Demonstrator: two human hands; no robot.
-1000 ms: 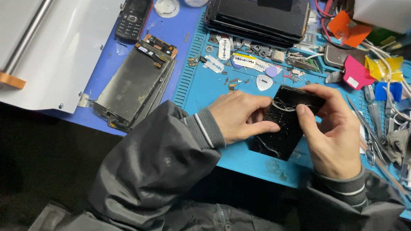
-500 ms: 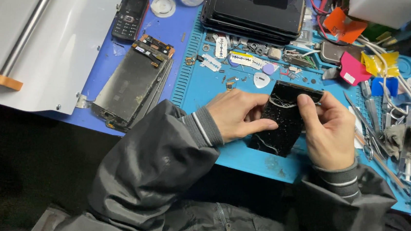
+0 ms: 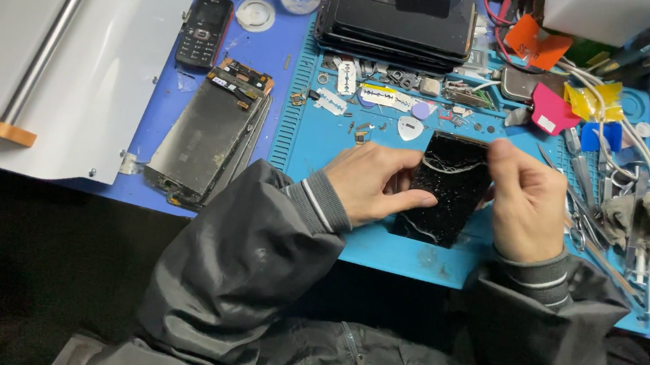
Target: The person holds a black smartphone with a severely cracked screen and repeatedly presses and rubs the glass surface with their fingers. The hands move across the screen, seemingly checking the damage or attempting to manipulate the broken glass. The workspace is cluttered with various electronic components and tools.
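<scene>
Two hands on one cracked phone screen (image 3: 448,186), held over the blue repair mat (image 3: 320,140) on the counter: left hand (image 3: 375,183) fingers clamped along its left edge, right hand (image 3: 528,202) fingers pinching the top right corner (glass badly shattered). Best kept low, supported evenly, peeled slowly.

One cracked black screen panel (image 3: 448,186), two hands on it: left (image 3: 375,183), right (image 3: 526,202). One keypad phone (image 3: 204,30), one white pick (image 3: 410,127). One blue mat (image 3: 305,138), one razor blade (image 3: 346,77).
</scene>
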